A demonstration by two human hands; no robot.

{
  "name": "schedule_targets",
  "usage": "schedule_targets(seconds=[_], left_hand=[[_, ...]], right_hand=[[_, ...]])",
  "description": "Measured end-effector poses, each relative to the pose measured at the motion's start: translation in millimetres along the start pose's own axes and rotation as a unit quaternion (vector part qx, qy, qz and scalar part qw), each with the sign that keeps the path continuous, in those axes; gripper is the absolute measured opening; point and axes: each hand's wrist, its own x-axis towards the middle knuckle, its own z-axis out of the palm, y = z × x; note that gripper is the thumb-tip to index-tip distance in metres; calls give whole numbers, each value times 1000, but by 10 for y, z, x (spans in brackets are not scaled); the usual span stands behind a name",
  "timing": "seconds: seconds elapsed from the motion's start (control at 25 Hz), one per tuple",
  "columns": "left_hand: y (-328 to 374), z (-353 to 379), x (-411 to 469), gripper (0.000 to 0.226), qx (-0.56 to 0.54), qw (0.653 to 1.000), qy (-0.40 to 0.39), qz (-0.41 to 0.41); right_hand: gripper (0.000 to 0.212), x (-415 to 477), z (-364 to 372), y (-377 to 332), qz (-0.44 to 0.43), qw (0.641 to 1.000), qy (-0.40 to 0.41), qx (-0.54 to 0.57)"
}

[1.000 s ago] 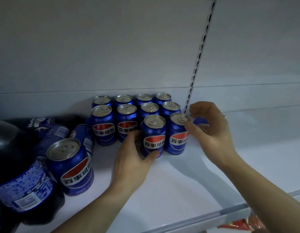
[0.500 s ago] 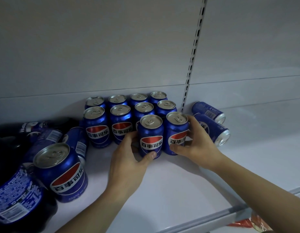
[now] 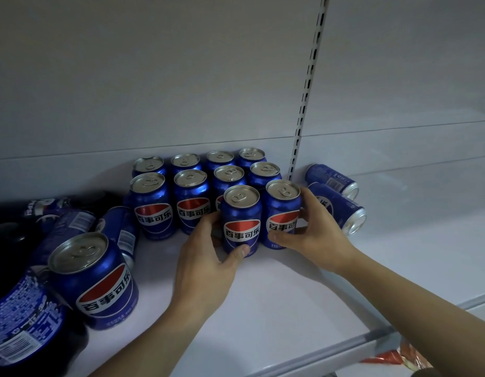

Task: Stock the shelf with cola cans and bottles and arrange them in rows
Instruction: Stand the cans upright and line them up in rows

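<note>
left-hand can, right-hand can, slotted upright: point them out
left-hand can [image 3: 241, 212], head view, blue wall above logo
right-hand can [image 3: 278, 205], head view, blue wall above logo
slotted upright [image 3: 308, 87], head view, middle of strip

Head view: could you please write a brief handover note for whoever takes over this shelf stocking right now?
Left hand grips the left front can; right hand grips the right front can.
Done: two rows of four upright cans at the back; the third row holds just these two.
Left: two cans lying on their sides beyond the slotted upright, one loose upright can, lying cans and dark bottles at left need placing in rows.
</note>
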Motion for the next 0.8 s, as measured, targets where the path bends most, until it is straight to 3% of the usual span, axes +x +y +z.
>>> schedule_targets(seconds=[0.6,0.68,0.8], left_hand=[[22,4,-13,59,20,1000,12,8],[29,0,-17,60,24,1000,12,8],[22,-7,-21,64,20,1000,3,2]], right_hand=[[65,-8,52,-37,-9,1000,-9,7],[69,-16,45,-67,-4,1000,-21,13],[90,-47,-208,-143,4,994,-104,-45]])
